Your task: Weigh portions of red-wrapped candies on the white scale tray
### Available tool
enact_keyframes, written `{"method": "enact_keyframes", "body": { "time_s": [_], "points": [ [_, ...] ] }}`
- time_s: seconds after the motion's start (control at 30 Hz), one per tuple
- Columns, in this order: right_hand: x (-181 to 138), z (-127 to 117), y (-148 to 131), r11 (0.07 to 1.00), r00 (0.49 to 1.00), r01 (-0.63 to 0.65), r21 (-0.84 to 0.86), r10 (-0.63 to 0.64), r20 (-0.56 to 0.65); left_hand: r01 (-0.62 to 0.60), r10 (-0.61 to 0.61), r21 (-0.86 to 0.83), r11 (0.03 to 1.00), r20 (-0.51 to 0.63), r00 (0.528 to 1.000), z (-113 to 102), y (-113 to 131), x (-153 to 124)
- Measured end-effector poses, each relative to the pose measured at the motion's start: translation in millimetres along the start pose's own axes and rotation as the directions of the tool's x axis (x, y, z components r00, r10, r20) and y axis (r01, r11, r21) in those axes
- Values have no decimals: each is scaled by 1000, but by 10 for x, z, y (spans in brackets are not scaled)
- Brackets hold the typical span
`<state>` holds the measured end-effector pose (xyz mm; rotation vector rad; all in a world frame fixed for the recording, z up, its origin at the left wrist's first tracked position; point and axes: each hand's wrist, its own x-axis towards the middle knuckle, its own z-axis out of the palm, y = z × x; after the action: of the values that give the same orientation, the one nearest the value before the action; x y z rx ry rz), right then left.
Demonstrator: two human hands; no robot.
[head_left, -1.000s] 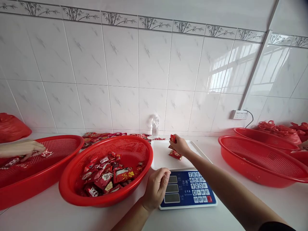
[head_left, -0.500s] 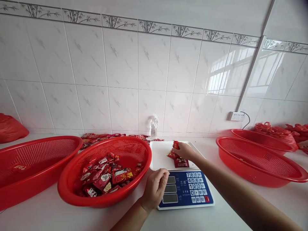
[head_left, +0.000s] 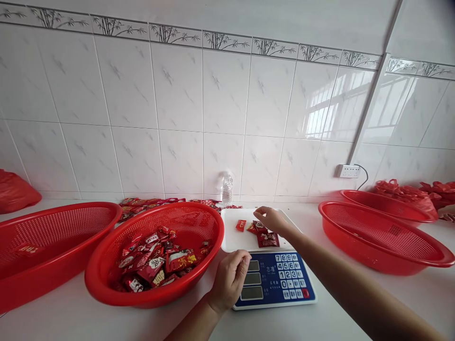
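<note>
On the white tray (head_left: pixel 231 241) of a blue-and-white digital scale (head_left: pixel 270 296) lie a small red packet (head_left: pixel 241 225) and, to its right, a few dark red snack packets (head_left: pixel 268 239). My right hand (head_left: pixel 273 220) hovers over the tray behind these packets, fingers bent and parted, with nothing visible in them. Curled into a fist, my left hand (head_left: pixel 229 277) rests by the left edge of the scale's display. Whatever it may hold is hidden. Left of it, a red oval basket (head_left: pixel 95 284) contains many mixed red packets (head_left: pixel 152 265).
Another red basket (head_left: pixel 53 284) stands far left, near a red plastic bag (head_left: pixel 16 192). More packets (head_left: pixel 142 206) and a clear plastic bottle (head_left: pixel 227 189) line the tiled wall. Two red baskets (head_left: pixel 377 255) and red bags (head_left: pixel 401 194) are at right, below a socket (head_left: pixel 349 171).
My right hand has let go of a small red packet, which now lies on the tray's left part. The hand has risen slightly. My left hand has stayed in place.
</note>
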<state>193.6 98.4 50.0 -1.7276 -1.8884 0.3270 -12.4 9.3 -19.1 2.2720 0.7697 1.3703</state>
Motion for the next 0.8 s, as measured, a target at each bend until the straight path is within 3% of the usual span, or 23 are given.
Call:
{"method": "enact_keyframes", "body": {
  "time_s": [0.23,0.47,0.67,0.8],
  "points": [
    [-159,303,-60,985,989,134,-113,-125,77,12,-11,-5,1000,22,1000,9,-15,-14],
    [-97,288,-21,977,981,192,-93,-188,52,5,-5,-13,1000,39,999,6,0,-17],
    [65,278,11,984,979,176,35,-171,-110,-2,2,0,1000,38,999,14,-29,-27],
    [181,272,6,980,964,131,151,-90,-251,-1,1,4,1000,44,999,12,-32,-30]
  ]
}}
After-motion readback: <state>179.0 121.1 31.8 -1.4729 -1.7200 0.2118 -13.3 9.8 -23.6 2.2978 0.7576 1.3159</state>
